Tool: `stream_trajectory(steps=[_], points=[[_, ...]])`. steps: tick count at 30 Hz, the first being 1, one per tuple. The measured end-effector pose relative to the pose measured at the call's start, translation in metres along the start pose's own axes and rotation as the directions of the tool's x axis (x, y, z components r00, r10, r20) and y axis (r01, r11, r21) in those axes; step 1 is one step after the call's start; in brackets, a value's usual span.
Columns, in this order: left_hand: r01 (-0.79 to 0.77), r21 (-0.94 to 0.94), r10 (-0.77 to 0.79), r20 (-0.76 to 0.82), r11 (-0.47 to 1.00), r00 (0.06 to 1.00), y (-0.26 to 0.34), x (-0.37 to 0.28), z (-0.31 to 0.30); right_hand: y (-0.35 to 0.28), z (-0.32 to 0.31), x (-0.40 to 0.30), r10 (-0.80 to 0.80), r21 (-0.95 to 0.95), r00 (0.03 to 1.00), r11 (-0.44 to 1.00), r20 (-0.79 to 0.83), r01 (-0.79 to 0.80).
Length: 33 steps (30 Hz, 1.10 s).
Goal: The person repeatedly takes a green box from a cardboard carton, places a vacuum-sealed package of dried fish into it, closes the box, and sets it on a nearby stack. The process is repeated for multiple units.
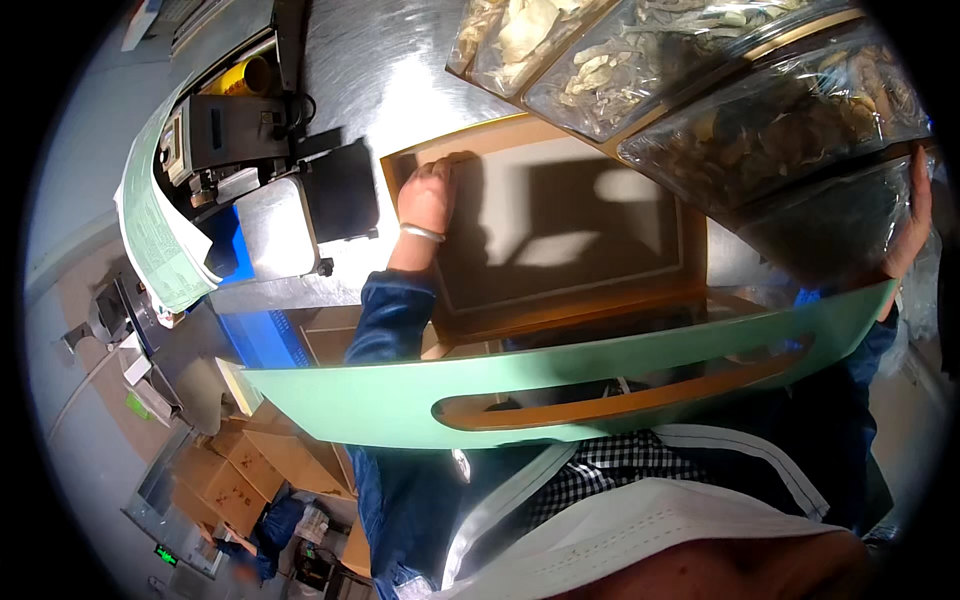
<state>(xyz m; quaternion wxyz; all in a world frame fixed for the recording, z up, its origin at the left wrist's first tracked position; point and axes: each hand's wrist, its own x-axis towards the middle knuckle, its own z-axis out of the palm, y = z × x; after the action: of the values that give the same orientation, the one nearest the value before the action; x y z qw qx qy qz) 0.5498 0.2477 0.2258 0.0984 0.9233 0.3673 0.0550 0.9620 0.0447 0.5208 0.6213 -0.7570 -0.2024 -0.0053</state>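
My left hand (429,193) reaches into the left end of a shallow brown cardboard box (592,217), its fingers bent at the far left corner and their tips hidden. At the far right, my right hand (909,225) is against the side of a compartmented tray (634,133) and supports it. Clear plastic packs of dried food, apparently mushrooms (592,82), fill the tray's visible far sections; its nearest section lies in shadow. The tray overlaps the shallow box's far right side. A light-green panel (360,401) with a long hand slot spans the space before my chest.
On the steel table (345,45) to the left stand a tabletop machine (236,131) with a metal plate (276,229), a yellow roll (251,75) and printed green sheets (161,217). Cardboard cartons (232,491) are stacked at lower left, near another person (277,525).
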Motion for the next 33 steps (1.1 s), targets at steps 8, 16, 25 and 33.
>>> stream_trajectory(steps=[8,16,25,33], points=[[0.733,-0.620,0.162,0.722,-0.280,0.672,0.040,-0.091,-0.200,0.035,-0.037,0.046,-0.109,0.078,0.893,0.994,0.438,0.083],[0.009,-0.997,-0.496,0.045,-0.075,0.867,0.083,-0.205,-0.289,0.052,-0.028,0.051,-0.457,0.175,0.658,0.876,0.599,0.449],[-0.277,-0.958,-0.839,-0.208,0.071,0.504,0.175,-0.246,-0.248,0.022,-0.015,0.018,0.125,0.454,0.693,0.671,0.710,-0.586],[-0.300,-0.945,-0.854,-0.261,0.131,0.449,0.176,-0.267,-0.231,0.081,0.014,-0.030,0.265,0.221,0.460,0.612,0.848,-0.759]])
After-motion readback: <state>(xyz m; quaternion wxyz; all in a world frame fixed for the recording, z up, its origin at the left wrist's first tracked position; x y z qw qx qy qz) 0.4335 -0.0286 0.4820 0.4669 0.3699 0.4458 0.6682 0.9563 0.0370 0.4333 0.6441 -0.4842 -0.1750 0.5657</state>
